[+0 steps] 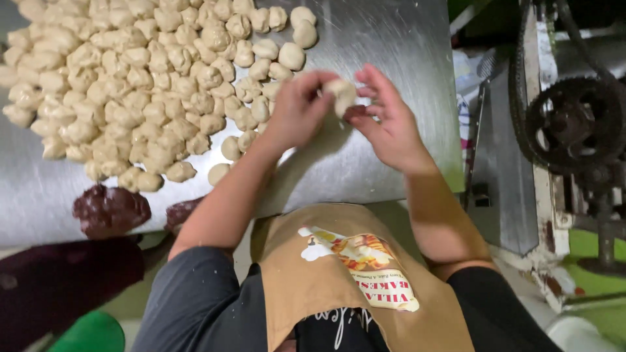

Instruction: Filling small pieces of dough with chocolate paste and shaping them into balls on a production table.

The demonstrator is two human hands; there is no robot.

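Here, near the frame's centre above the steel tabletop (391,39), left hand (297,111) and right hand (388,120) pinch one dough piece (342,93); even, light fingertip pressure probably shapes it best.

Above the shiny steel table (391,163), the left hand (297,111) and the right hand (388,120) pinch together one pale beige dough lump (341,94), while a big heap of similar pale dough balls (130,85) lies at nine o'clock of it and a dark brown filling mass (109,210) rests at seven o'clock.
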